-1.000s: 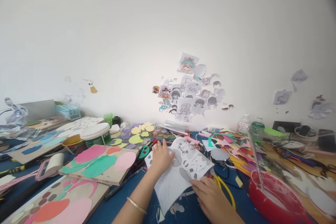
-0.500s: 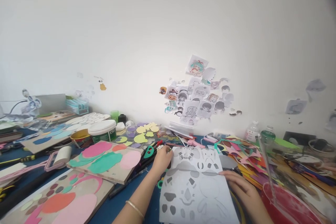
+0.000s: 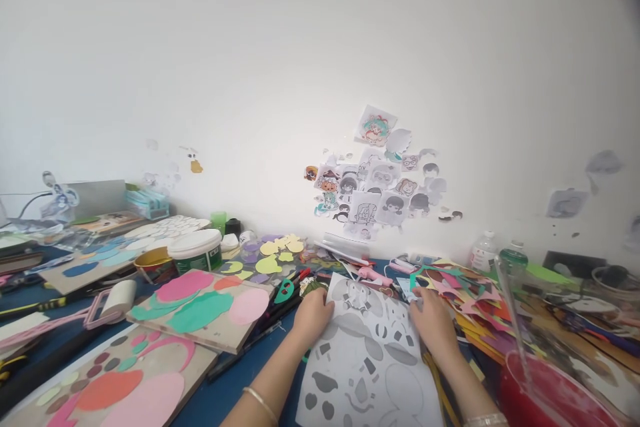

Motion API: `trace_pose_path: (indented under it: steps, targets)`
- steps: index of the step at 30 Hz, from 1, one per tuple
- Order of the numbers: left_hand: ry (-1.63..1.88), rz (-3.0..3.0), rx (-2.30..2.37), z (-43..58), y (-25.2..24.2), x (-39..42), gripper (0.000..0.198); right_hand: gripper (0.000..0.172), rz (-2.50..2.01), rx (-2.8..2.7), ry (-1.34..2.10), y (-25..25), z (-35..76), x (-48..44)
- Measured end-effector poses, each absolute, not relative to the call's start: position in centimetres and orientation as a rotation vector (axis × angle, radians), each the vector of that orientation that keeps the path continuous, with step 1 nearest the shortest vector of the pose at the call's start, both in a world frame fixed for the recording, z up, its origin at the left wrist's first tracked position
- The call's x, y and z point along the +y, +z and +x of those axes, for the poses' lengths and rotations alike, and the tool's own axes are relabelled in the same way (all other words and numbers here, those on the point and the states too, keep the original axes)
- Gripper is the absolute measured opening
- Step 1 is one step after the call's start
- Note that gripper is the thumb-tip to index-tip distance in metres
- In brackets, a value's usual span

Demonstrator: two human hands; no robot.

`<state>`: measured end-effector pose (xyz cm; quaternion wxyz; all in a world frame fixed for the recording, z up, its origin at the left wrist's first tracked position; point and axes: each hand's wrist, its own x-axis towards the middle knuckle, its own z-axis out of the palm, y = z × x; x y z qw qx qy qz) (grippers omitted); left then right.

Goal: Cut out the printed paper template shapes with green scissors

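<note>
A white paper sheet point(image 3: 380, 367) printed with grey shapes and cut-out-like figures lies before me, slightly turned. My left hand point(image 3: 314, 312) grips its upper left edge with curled fingers, and a bracelet sits on that wrist. On the opposite side, my right hand point(image 3: 431, 317) pinches the upper right edge; its thumb and fingertips are partly hidden. Just beyond the left hand is a small figure piece point(image 3: 309, 285) in green and cream, beside green-handled scissors point(image 3: 284, 291). A pink tool point(image 3: 374, 276) lies past the sheet's top edge.
At left are boards point(image 3: 235, 333) with coloured cut shapes, a pink-handled roller point(image 3: 117, 300) and a white-lidded tub point(image 3: 195, 247). To the right, coloured paper scraps point(image 3: 475, 300) lie near a red bucket point(image 3: 550, 393) and bottles point(image 3: 483, 252). Drawings point(image 3: 385, 177) hang on the wall.
My right hand has moved up the sheet's right side, from a fingertip touch midway to a grip near the top. The sheet has turned a little and shifted left at its bottom.
</note>
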<state>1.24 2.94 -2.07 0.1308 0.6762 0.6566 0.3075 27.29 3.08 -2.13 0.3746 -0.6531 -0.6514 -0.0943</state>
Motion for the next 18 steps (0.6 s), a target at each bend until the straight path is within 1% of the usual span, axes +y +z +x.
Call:
trace_pose_path:
  steps: [2, 4, 9, 13, 18]
  targets:
    - [0.889, 1.964, 1.912, 1.4, -2.2, 2.9, 0.008, 0.027, -1.692, -1.717, -0.305, -3.5, 26.7, 3.0]
    - [0.892, 1.958, 1.912, 1.7, -2.2, 2.7, 0.008, 0.028, -1.763, -1.749, -0.299, -4.3, 26.4, 2.6]
    - [0.978, 1.939, 1.895, 2.0, -2.0, 2.5, 0.009, 0.031, -1.916, -1.746, -0.258, -4.4, 26.3, 2.2]
    - [1.103, 1.957, 1.826, 2.1, -2.0, 2.6, 0.011, 0.031, -1.84, -1.675, -0.149, -4.5, 26.6, 2.7]
    - [1.203, 1.959, 1.738, 2.3, -2.2, 2.8, 0.012, 0.039, -1.733, -1.591, -0.049, -4.8, 26.9, 3.0]
